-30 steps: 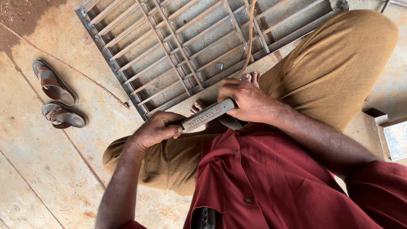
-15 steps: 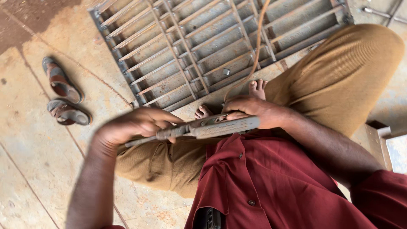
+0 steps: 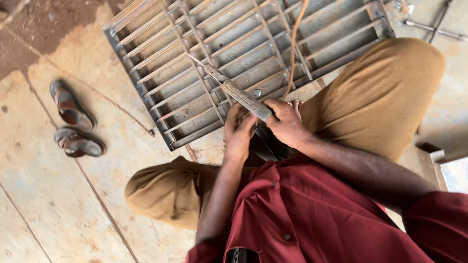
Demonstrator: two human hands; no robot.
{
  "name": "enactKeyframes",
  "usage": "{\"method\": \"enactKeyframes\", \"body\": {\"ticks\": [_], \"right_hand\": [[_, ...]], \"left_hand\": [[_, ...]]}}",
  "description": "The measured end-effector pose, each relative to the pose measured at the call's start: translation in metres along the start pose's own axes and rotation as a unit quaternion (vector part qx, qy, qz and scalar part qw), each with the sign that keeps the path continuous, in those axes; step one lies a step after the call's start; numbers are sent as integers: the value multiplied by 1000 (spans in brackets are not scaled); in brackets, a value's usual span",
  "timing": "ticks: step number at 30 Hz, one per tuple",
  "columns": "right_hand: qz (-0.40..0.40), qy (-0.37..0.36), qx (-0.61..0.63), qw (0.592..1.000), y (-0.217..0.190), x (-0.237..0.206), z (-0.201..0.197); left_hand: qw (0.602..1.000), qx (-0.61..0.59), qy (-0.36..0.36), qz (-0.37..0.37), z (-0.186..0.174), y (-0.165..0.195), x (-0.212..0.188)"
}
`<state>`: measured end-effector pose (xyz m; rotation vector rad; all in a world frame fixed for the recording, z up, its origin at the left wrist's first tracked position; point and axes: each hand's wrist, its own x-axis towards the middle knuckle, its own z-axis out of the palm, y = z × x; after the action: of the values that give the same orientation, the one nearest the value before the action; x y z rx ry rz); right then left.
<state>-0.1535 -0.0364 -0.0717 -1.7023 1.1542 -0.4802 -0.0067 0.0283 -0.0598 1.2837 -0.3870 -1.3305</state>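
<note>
Posture: you sit on the concrete floor (image 3: pixel 58 209), knees bent out to either side, both forearms running from the bottom of the view up to meet in front of your lap.
Right hand: your right hand (image 3: pixel 285 122) is curled tight around the near end of the tool (image 3: pixel 239 93), knuckles up, wrist bent a little toward the grille (image 3: pixel 234 58).
Left hand: your left hand (image 3: pixel 239 134) sits just beside the right one, fingers bent and touching the tool's handle from below. I cannot tell whether it truly grips it or only steadies it.
Tool: a long grey metal handle with a thin rod at its far end, slanting up and left from your hands. Its tip lies over the grille's bars, near the middle of the grille.
Grille: a grey metal frame of parallel bars, flat on the floor ahead of your knees. Its near corner is close to your left knee.
Cable: an orange cable (image 3: pixel 295 44) crosses the grille from the top edge down to your right hand.
Sandals: a pair of sandals (image 3: pixel 73 122) lies on the floor, well apart to the left of the grille.
</note>
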Motion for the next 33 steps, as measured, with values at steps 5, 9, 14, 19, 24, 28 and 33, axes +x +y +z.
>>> {"method": "enactKeyframes", "body": {"ticks": [5, 9, 14, 19, 24, 28, 33], "right_hand": [[-35, 25, -108, 993, -11, -6, 0], [-99, 44, -56, 993, -18, -9, -2], [-116, 21, 46, 992, -11, -12, -4], [-37, -70, 147, 986, -1, -10, -10], [-26, 15, -21, 999, -2, -8, -19], [16, -44, 140, 989, -8, -7, -23], [-71, -76, 44, 994, -18, -5, -30]], "left_hand": [[997, 23, 64, -23, -1, -1, 19], [995, -58, 76, 10, -5, -3, 18], [994, -8, 80, 68, -1, -1, 10], [993, -5, 97, 66, -1, 1, 3], [990, -25, 107, 86, -1, -2, 3], [990, -63, 107, 65, -2, -2, 2], [990, -58, 122, 47, -8, 2, 1]]}}
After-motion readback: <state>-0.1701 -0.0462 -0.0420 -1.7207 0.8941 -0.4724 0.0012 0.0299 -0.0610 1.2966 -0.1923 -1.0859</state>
